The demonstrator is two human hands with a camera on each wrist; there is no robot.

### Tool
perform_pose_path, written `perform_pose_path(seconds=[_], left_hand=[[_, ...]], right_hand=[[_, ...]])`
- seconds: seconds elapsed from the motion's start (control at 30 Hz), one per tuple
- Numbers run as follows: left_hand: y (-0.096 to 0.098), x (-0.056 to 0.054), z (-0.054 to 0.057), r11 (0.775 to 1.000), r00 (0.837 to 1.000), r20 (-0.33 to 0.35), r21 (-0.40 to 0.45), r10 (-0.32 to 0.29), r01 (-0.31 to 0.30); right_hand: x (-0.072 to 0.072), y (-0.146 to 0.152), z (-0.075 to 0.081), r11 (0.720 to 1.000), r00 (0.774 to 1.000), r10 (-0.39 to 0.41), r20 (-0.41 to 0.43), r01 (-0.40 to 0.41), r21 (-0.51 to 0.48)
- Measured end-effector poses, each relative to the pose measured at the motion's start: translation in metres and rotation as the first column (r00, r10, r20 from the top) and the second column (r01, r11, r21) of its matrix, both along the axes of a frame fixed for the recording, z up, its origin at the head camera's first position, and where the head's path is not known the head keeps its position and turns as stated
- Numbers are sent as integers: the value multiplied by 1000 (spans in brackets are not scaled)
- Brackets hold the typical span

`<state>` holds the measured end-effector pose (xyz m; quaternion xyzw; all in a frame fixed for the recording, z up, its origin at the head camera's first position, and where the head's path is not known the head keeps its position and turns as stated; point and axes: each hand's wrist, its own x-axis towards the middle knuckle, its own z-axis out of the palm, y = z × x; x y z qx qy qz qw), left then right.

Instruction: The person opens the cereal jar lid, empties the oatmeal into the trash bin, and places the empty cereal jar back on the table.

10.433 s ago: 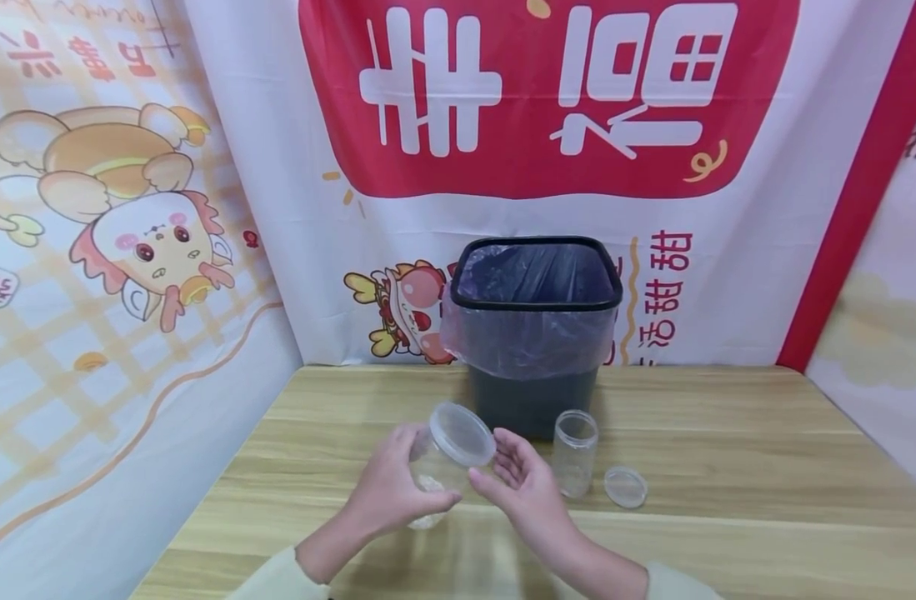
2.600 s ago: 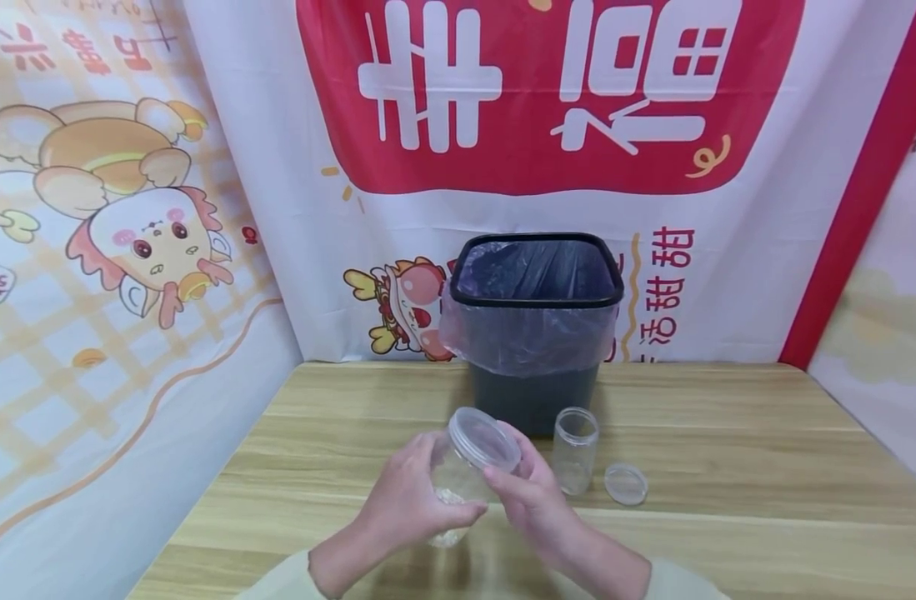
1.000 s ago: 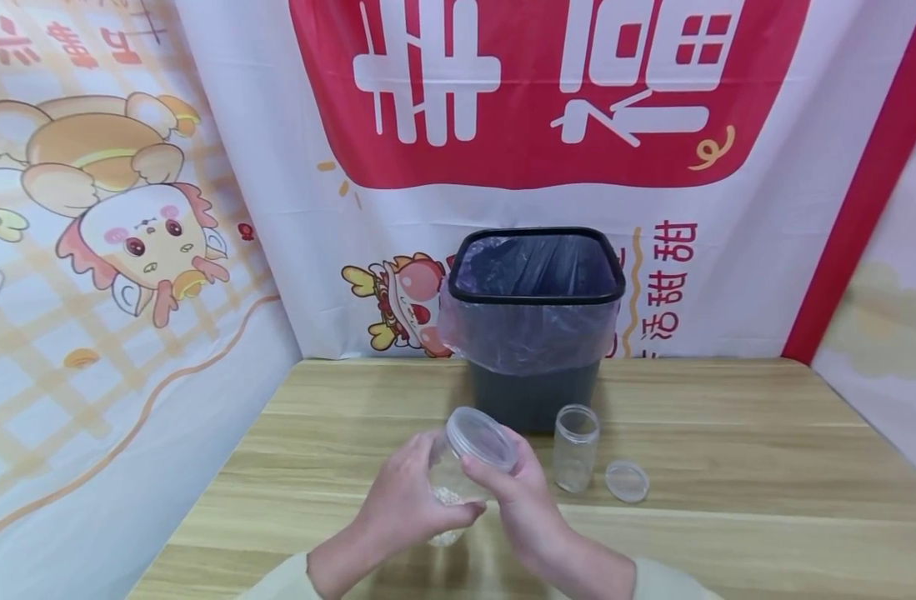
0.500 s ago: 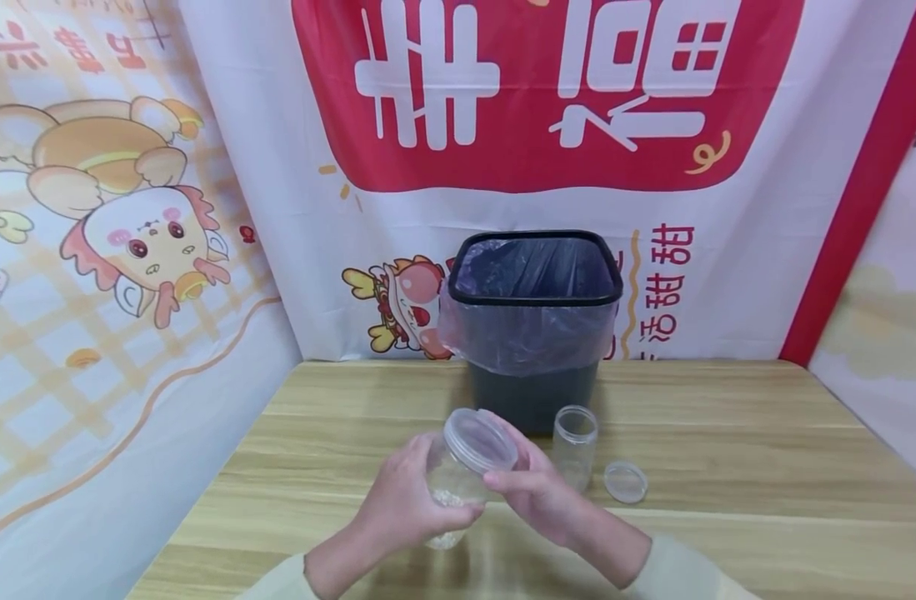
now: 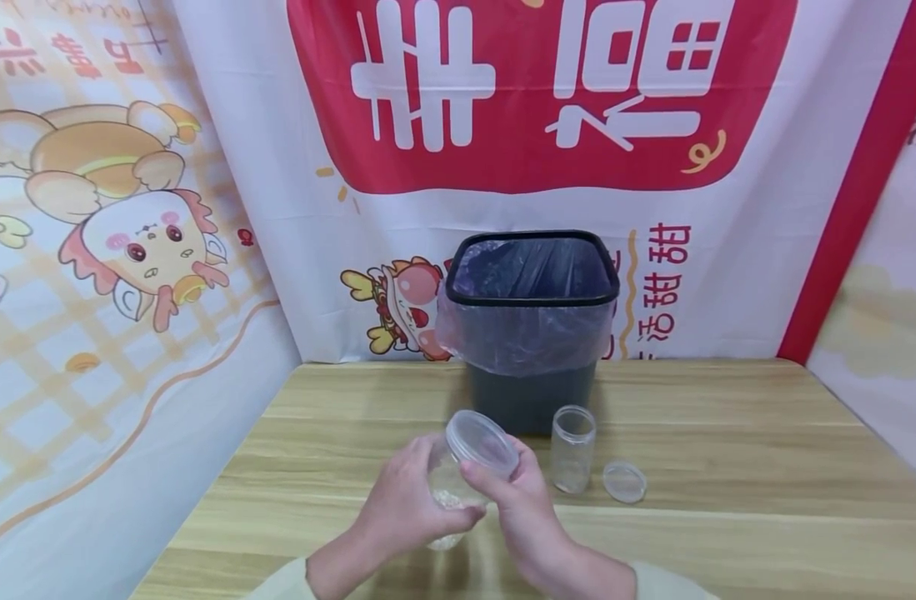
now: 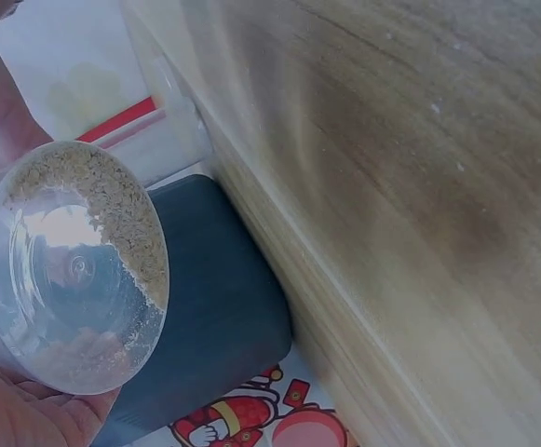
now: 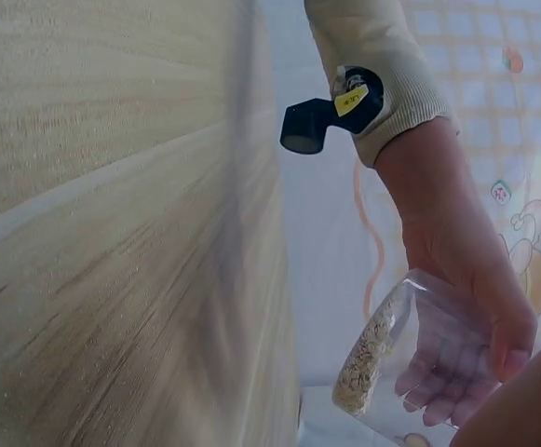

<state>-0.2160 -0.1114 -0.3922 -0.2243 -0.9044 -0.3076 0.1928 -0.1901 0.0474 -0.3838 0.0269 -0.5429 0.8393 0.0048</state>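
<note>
My left hand [image 5: 407,500] grips a clear plastic jar [image 5: 444,477] round its body and holds it tilted above the table. Pale flakes that look like oats [image 6: 121,205] lie in the jar, slumped to one side of its base in the left wrist view. A translucent lid [image 5: 482,440] sits on the jar's mouth. Round the lid's right edge curl the fingers of my right hand [image 5: 523,500], its thumb on the near rim. The right wrist view shows the left fingers through the jar's clear wall, while the lid is out of sight there.
Upright on the wooden table [image 5: 713,442] stands a second clear jar [image 5: 573,458], without a lid. A loose clear lid [image 5: 624,482] lies flat to its right. Behind them is a dark bin [image 5: 533,392] with a purple plastic liner, near the printed cloth backdrop [image 5: 352,250].
Ten seconds ago my right fingers were spread beside the lid; now they hold it. Since half a second ago the right thumb has shifted up and left along the lid's rim.
</note>
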Motion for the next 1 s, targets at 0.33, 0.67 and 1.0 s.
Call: perform_pose_path(seconds=[0.33,0.67,1.0], left_hand=[[-5,-1,1,999,1000,-6,36,15,-15],[-5,-1,-1,999,1000,-13,41,3,-3],[-1,0,0,1000,1000,-6,16,22,-22]], right_hand=[[-24,22,-8,941,931,326,-161,-337,-42],[-34,34,-21,850,838,480,-259,-518,-100],[-8,0,-11,995,997,21,-72,-28,-97]])
